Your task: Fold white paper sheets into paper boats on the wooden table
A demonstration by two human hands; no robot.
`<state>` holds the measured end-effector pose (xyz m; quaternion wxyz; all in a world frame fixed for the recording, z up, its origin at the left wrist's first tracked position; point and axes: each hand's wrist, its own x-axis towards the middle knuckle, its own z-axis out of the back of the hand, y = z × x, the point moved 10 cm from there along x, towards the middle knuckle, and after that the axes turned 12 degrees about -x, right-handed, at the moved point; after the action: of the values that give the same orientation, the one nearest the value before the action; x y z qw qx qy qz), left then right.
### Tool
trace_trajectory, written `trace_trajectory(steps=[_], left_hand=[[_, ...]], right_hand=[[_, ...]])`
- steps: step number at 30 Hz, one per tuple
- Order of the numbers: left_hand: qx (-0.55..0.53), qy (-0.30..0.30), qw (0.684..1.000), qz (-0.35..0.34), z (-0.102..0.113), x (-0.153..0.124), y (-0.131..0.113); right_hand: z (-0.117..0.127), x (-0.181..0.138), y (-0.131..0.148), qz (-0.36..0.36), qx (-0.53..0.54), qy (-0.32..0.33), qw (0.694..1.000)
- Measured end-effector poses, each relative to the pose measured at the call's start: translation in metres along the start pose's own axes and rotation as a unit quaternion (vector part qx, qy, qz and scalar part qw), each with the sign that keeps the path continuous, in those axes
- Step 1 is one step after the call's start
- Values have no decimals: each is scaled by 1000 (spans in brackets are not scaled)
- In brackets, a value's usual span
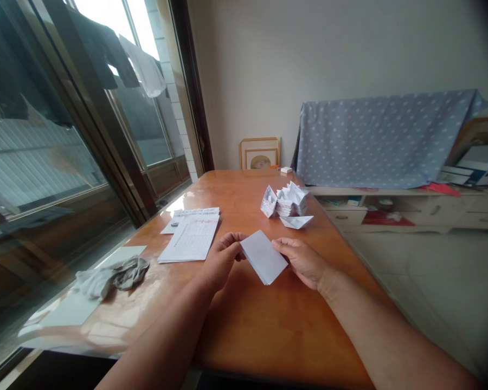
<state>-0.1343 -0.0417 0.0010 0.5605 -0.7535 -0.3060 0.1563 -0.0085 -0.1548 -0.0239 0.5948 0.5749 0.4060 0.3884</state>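
Observation:
A folded white sheet of paper (263, 257) is held just above the orange-brown wooden table (248, 325) between both hands. My left hand (223, 259) pinches its left edge with curled fingers. My right hand (303, 260) grips its right edge, fingers closed on it. Farther back on the table lies a small heap of folded paper boats (288, 205), apart from the hands.
A stack of printed sheets (191, 235) lies left of the hands, and a crumpled grey cloth (113, 275) rests on white paper near the window. A glass sliding door runs along the left. A low cabinet with a blue dotted cover (374, 138) stands at the right.

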Motion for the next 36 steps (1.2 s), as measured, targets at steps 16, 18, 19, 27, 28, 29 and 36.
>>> trace_trajectory(steps=[16,18,19,27,28,29,36], left_hand=[[-8,10,1000,12,-14,-5,8],[-13,29,999,24,-17,-5,11],[-15,36,999,28,-18,-6,12],[-14,62,998,23,-25,-6,8],[-8,56,998,23,-23,-6,6],[-4,50,998,24,-21,-6,5],[40,38,997,55,-8,-5,3]], right_hand=[[-37,-25,30,119,-306,6,944],[-38,-24,29,109,-312,11,944],[-38,-23,27,103,-312,13,945],[-36,-20,22,71,-183,46,979],[-33,-20,22,66,-163,44,983],[-29,-20,23,60,-148,38,986],[2,-13,18,17,-132,-17,991]])
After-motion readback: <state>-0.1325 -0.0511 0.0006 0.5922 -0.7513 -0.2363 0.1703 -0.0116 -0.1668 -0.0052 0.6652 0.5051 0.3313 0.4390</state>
